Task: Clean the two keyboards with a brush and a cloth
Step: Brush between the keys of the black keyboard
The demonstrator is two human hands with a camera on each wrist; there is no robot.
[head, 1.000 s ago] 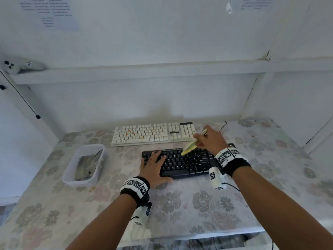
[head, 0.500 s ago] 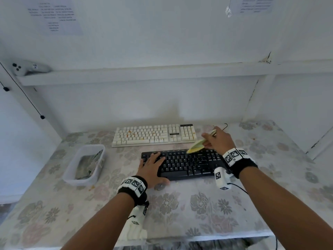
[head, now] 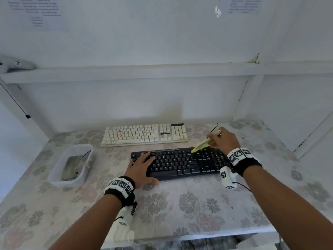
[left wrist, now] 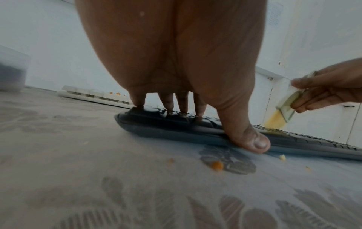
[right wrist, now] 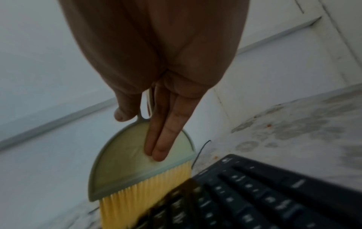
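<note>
Pinning the near black keyboard (head: 180,162) flat, the left hand (head: 142,168) lies spread with straight fingers on its left keys. Light and slidey, it likely needs that hold. Beyond, the right hand (head: 223,139) pinches the brush (head: 203,144), soft bristles at the back edge. Farthest, the white keyboard (head: 144,135) has crumbs.

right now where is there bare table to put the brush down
Bare cloth lies right of the black keyboard, past the right hand holding the brush, and along the front edge of the table between the arms. It is crowded on the left, near the plastic tub, and in the narrow strip before the white keyboard.
</note>
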